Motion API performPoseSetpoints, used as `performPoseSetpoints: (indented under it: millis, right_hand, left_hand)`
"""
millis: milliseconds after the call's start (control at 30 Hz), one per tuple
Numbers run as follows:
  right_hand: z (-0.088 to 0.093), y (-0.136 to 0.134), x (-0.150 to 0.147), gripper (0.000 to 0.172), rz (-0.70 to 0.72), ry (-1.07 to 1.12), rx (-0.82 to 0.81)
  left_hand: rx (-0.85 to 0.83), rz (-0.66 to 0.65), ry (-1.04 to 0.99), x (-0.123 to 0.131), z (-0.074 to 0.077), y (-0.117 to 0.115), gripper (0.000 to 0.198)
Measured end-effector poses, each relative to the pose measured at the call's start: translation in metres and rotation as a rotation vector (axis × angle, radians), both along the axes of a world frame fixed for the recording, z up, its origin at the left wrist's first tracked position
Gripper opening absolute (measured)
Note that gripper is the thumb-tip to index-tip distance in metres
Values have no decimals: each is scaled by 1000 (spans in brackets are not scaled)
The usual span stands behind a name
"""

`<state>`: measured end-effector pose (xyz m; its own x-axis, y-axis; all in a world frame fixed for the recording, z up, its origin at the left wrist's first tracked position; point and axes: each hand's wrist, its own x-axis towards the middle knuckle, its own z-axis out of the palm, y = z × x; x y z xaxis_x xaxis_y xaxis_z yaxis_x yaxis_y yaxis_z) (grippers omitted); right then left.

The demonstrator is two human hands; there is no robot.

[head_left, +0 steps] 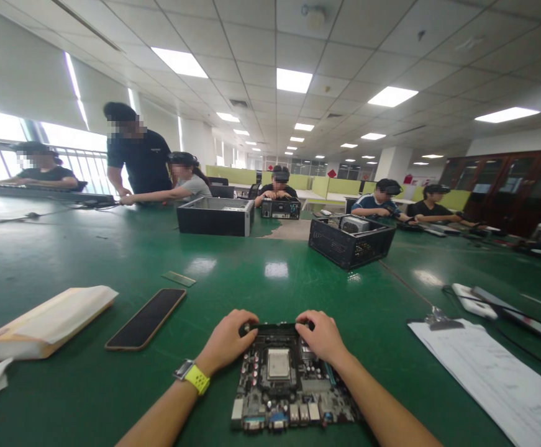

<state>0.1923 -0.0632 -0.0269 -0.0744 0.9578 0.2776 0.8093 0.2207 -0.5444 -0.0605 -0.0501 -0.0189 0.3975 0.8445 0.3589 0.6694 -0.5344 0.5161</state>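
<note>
A computer motherboard point(293, 385) lies flat on the green table just in front of me, its ports toward me. A square silver processor point(278, 364) sits in its socket. My left hand point(228, 338), with a yellow-strapped watch point(193, 375) on the wrist, is closed at the board's far left corner. At the far right corner, my right hand point(322, 335) curls its fingers round the edge. Between the hands runs a dark row of memory slots point(274, 330). The fingers partly hide both ends of that row.
A memory stick point(179, 278) and a phone point(146, 320) lie to the left, beside a tissue pack point(49, 323). On the right are a clipboard point(489, 372) and a white power strip point(474, 301). Open computer cases point(214, 217) stand farther back, with several people around the table.
</note>
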Motion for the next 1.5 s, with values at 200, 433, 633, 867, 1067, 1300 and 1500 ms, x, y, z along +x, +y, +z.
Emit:
performPoseSetpoints:
  millis: [200,433,633,867,1067,1300,1500]
  right_hand:
    - [0,0,0,19,3,6,11]
    - [-1,0,0,20,0,-1,5]
    - [-1,0,-1,21,-12,3,0]
    - [0,0,0,22,-12,3,-10]
    - [1,0,-1,23,-18,1,-15]
    - [2,-1,-1,24,-30,-23,-37]
    - [0,0,-1,24,-22,3,-18]
  left_hand:
    - [4,-1,-1,0,-2,1,17]
    - [10,-4,6,-1,-2,1,17]
    - [9,-3,11,0,-1,0,17]
    - [-8,-8,16,0,0,-1,19]
    - [-15,-6,21,0,1,-1,21]
    - [-15,-5,27,1,2,-2,20]
    - [-1,-12,37,1,-1,0,20]
